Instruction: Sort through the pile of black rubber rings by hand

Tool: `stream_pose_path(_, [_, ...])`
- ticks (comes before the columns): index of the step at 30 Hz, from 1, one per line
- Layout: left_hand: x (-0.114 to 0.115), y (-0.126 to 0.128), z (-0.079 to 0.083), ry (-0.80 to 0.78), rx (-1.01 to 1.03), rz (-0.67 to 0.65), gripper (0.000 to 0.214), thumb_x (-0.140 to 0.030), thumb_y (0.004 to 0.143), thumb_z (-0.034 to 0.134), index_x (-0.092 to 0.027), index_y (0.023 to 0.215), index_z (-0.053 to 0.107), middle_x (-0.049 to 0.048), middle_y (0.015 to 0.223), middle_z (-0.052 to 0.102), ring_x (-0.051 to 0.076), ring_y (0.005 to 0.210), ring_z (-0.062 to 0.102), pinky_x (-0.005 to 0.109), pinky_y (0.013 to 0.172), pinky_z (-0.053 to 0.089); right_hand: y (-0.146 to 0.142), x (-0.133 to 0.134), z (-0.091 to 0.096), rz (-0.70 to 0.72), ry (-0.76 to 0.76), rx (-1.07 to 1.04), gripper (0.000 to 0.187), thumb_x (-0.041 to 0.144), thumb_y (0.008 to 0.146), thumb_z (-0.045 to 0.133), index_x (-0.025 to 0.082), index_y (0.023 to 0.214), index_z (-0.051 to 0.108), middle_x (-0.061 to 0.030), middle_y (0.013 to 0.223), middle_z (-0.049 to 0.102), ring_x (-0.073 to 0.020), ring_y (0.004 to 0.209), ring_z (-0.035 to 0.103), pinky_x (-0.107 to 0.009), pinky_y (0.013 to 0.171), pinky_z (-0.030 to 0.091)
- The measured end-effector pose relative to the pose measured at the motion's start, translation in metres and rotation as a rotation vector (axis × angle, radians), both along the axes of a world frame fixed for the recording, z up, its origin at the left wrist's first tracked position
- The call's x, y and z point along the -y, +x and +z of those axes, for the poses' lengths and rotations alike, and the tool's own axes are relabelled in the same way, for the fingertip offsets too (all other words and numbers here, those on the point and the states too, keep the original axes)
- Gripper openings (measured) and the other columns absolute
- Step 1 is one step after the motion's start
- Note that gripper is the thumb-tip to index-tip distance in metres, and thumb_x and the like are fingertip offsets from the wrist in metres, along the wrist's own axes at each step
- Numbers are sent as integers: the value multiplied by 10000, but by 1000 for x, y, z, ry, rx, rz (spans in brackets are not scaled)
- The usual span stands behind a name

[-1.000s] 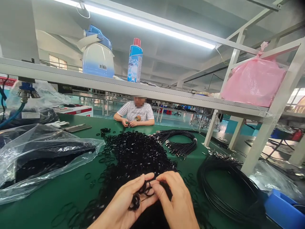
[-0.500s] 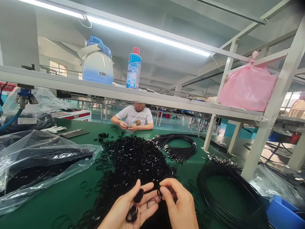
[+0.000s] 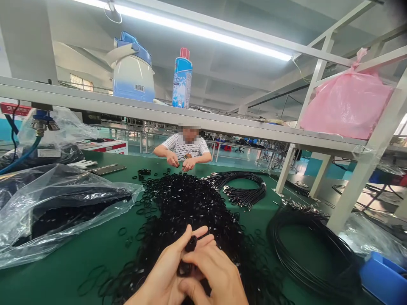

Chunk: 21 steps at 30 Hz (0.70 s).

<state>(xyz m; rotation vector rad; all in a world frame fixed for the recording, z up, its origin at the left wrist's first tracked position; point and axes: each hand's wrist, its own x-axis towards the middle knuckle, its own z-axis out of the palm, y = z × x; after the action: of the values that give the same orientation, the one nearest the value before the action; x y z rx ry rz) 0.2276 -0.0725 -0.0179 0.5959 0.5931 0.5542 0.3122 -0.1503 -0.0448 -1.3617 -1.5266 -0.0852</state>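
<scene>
We hold a small bunch of black rubber rings (image 3: 190, 244) between the fingers of our left hand (image 3: 168, 275); our right hand (image 3: 213, 277) lies over it, fingers curled onto the rings; both hover above the ring pile (image 3: 187, 203) on the green counter (image 3: 95, 250); a cable coil (image 3: 305, 250) lies to the right.

Left hand (image 3: 165, 275) bare, no glove; right hand (image 3: 213, 277) bare; no rings, no sleeves visible.

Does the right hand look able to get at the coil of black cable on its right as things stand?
Probably yes: the coil of black cable lies open on the green table beside the right hand, nothing between, though that hand is busy with rings.
</scene>
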Motion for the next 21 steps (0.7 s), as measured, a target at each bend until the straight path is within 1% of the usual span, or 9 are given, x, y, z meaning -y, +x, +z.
stream_pose_path(3, [-3,2,-3,-8,44,1,420,-337,813,626,-55,1122,595,213,1125,636,304,1015,634,404,862,538,5,0,-2,-21,-39,-166,162,135,767,565,236,808,685,-2,775,687,-164,685,610,-239,624,470])
stream_pose_path(6, [-12,0,-2,-16,48,56,331,-234,848,571,-41,1118,574,228,1106,635,287,948,657,432,818,546,21,2,5,12,-175,-468,100,193,779,591,199,818,683,-26,791,699,-176,705,640,-236,614,487])
stream_pose_path(8, [-16,-2,0,24,17,121,264,-107,837,547,-37,1088,588,224,1084,640,229,886,665,359,777,552,30,3,9,40,-229,-618,112,229,779,603,176,852,670,-40,777,695,-195,725,654,-258,633,501])
stream_pose_path(10, [-17,-3,2,148,-32,136,247,-38,793,572,-65,1032,628,175,1050,650,152,800,640,236,669,531,36,2,10,33,-240,-693,131,224,767,608,164,871,659,-42,755,688,-198,713,656,-270,631,504])
stream_pose_path(11, [-17,-4,3,242,-56,116,234,-51,778,602,-87,1004,647,135,1007,655,121,756,609,185,601,495,37,2,10,21,-236,-708,136,212,757,612,163,875,658,-44,763,689,-198,717,655,-276,641,505])
stream_pose_path(13, [-14,-4,2,436,-136,33,205,-162,749,683,-134,952,674,44,827,634,81,625,511,140,476,387,37,2,10,5,-219,-705,144,192,733,630,168,871,666,-47,801,694,-202,752,651,-292,688,505])
stream_pose_path(16, [-9,-2,0,640,-261,-84,228,-312,682,751,-149,821,674,-50,599,477,47,483,317,144,412,231,34,2,10,24,-228,-686,125,205,721,652,171,839,678,-42,796,691,-200,753,641,-298,710,501])
stream_pose_path(18, [-7,-1,-2,693,-283,-100,230,-343,679,744,-145,754,652,-61,583,422,45,488,271,149,431,198,32,2,10,33,-245,-691,111,215,734,643,166,828,677,-33,755,677,-183,699,627,-289,682,499])
stream_pose_path(21, [-5,1,-6,680,-265,-78,248,-383,719,695,-144,752,639,-65,563,361,58,503,251,158,442,177,31,1,9,2,-253,-684,106,199,746,615,162,834,661,-20,718,646,-161,641,598,-273,639,493])
